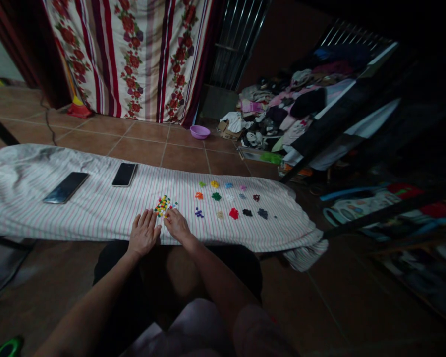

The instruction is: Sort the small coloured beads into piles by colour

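A mixed pile of small colored pieces (pixel 163 204) lies on the striped cloth (pixel 96 213). My left hand (pixel 144 232) rests flat on the cloth at the pile's near left side, fingers stretched out. At the pile's near right edge is my right hand (pixel 176 224), its fingers pinched together; what they hold, if anything, is too small to make out. To the right, several small single-color heaps are laid out in rows, among them a yellow heap (pixel 214 184), an orange heap (pixel 199 196), a dark green heap (pixel 216 197), a red heap (pixel 234 213) and a purple heap (pixel 198 213).
Two phones, a larger one (pixel 66 188) and a smaller one (pixel 124 175), lie on the cloth's left part. Beyond it, a purple basin (pixel 199 132) stands on the tiled floor, near a floral curtain (pixel 134 59) and a heap of clothes (pixel 278 109).
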`<control>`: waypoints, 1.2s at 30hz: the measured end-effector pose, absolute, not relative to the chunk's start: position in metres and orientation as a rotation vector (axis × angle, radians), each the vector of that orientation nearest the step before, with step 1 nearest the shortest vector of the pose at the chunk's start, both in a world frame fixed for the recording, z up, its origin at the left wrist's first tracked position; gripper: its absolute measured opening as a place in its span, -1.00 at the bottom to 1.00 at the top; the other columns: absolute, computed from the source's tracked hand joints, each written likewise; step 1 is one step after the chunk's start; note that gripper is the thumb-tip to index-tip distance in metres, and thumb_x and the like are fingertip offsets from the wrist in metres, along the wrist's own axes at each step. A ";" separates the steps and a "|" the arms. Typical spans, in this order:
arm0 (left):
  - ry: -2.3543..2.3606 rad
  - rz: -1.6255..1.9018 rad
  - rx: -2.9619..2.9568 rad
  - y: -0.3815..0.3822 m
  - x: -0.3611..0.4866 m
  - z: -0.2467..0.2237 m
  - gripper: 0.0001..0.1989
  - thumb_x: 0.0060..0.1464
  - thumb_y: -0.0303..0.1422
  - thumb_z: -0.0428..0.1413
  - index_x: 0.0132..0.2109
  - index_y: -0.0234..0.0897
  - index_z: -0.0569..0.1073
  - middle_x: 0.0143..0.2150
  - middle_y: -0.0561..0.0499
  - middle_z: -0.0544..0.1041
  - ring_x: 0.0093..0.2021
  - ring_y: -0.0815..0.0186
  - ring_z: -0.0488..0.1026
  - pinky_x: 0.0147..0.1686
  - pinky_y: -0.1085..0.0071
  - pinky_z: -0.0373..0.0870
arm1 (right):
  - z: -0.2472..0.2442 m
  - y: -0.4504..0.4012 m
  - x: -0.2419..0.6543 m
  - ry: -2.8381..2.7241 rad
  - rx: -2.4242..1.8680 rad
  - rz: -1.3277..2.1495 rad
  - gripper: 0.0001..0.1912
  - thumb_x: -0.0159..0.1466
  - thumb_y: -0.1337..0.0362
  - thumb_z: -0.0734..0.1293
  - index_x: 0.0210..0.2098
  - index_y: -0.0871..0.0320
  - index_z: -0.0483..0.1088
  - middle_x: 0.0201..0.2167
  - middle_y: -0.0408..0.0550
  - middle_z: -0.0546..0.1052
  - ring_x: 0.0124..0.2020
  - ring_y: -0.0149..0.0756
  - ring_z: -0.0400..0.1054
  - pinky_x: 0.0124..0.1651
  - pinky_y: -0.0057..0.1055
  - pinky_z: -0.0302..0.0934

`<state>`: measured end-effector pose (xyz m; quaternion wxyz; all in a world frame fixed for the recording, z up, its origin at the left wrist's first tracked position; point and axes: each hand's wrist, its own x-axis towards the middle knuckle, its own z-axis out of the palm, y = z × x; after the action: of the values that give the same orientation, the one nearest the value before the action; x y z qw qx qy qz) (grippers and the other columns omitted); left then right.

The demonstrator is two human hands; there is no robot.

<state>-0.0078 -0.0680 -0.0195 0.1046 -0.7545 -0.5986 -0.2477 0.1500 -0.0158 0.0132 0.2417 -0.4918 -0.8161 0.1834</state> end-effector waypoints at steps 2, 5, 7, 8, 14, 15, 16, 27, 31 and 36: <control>-1.773 -0.725 -2.229 -0.068 -0.008 -0.018 -0.44 0.26 -0.17 -0.20 0.22 -0.43 0.33 0.26 -0.28 0.33 0.32 0.03 0.18 0.26 0.04 0.03 | 0.011 -0.016 0.151 -2.206 -1.336 0.494 -0.89 0.27 0.40 0.21 -0.27 0.10 0.34 -0.30 -0.10 0.41 -0.19 -0.31 0.31 -0.07 -0.41 0.22; -1.782 -0.717 -2.234 -0.069 -0.007 -0.017 -0.45 0.26 -0.17 -0.19 0.22 -0.44 0.33 0.26 -0.27 0.33 0.31 0.02 0.20 0.26 0.04 0.04 | 0.009 -0.018 0.152 -2.161 -1.319 0.471 -0.89 0.24 0.43 0.22 -0.30 0.11 0.33 -0.33 -0.11 0.40 -0.22 -0.32 0.31 -0.10 -0.43 0.21; -1.784 -0.709 -2.231 -0.069 -0.007 -0.016 -0.45 0.26 -0.18 -0.19 0.21 -0.44 0.34 0.26 -0.27 0.33 0.30 0.02 0.22 0.26 0.04 0.04 | 0.007 -0.020 0.153 -2.132 -1.312 0.466 -0.89 0.23 0.42 0.23 -0.30 0.10 0.32 -0.33 -0.12 0.41 -0.24 -0.33 0.31 -0.11 -0.44 0.21; -1.783 -0.704 -2.229 -0.069 -0.007 -0.016 -0.46 0.26 -0.18 -0.18 0.21 -0.44 0.34 0.26 -0.27 0.33 0.30 0.02 0.22 0.26 0.05 0.04 | 0.007 -0.021 0.154 -2.122 -1.310 0.468 -0.89 0.23 0.42 0.23 -0.30 0.10 0.32 -0.33 -0.12 0.41 -0.24 -0.33 0.31 -0.12 -0.45 0.21; -1.755 -0.706 -2.219 -0.068 -0.008 -0.019 -0.48 0.25 -0.19 -0.15 0.20 -0.42 0.35 0.26 -0.25 0.33 0.30 0.03 0.21 0.25 0.06 0.06 | 0.005 -0.024 0.158 -2.055 -1.310 0.506 -0.90 0.23 0.39 0.22 -0.30 0.10 0.34 -0.36 -0.13 0.42 -0.26 -0.34 0.34 -0.13 -0.45 0.22; -1.752 -0.707 -2.216 -0.069 -0.008 -0.019 -0.48 0.25 -0.19 -0.15 0.20 -0.41 0.35 0.26 -0.25 0.33 0.31 0.03 0.21 0.25 0.06 0.07 | 0.005 -0.024 0.158 -2.034 -1.311 0.519 -0.90 0.24 0.38 0.22 -0.30 0.10 0.35 -0.35 -0.13 0.43 -0.25 -0.34 0.34 -0.12 -0.44 0.23; -1.749 -0.708 -2.213 -0.069 -0.008 -0.020 -0.48 0.25 -0.19 -0.15 0.20 -0.41 0.35 0.27 -0.25 0.32 0.31 0.02 0.21 0.25 0.05 0.07 | 0.005 -0.024 0.158 -2.009 -1.311 0.538 -0.91 0.25 0.36 0.22 -0.30 0.10 0.35 -0.35 -0.13 0.44 -0.25 -0.34 0.35 -0.12 -0.44 0.23; -1.797 -0.692 -2.159 -0.070 0.000 -0.014 -0.47 0.24 -0.20 -0.16 0.17 -0.47 0.38 0.24 -0.27 0.35 0.29 0.00 0.23 0.25 0.04 0.07 | 0.005 0.000 0.192 -1.549 -1.297 1.059 -0.91 0.19 0.21 0.28 -0.33 0.06 0.37 -0.49 -0.23 0.47 -0.46 -0.38 0.41 -0.38 -0.47 0.27; -1.831 -0.704 -2.159 -0.070 0.002 -0.015 -0.48 0.23 -0.22 -0.15 0.17 -0.45 0.38 0.24 -0.28 0.35 0.30 0.01 0.22 0.25 0.04 0.06 | 0.005 0.011 0.217 -1.406 -1.297 1.133 -0.86 0.12 0.20 0.29 -0.33 0.09 0.39 -0.47 -0.20 0.48 -0.48 -0.39 0.41 -0.41 -0.48 0.26; -1.842 -0.696 -2.136 -0.069 0.004 -0.014 -0.49 0.22 -0.24 -0.14 0.17 -0.44 0.39 0.24 -0.27 0.36 0.29 0.01 0.23 0.25 0.04 0.05 | 0.005 0.018 0.241 -1.432 -1.346 1.080 -0.81 0.07 0.19 0.32 -0.32 0.10 0.42 -0.46 -0.17 0.51 -0.45 -0.36 0.42 -0.43 -0.48 0.26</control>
<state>0.0041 -0.0691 -0.0140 0.1179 -0.7301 -0.6296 -0.2378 0.2412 0.0177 0.0049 0.4346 -0.5406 -0.5750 0.4339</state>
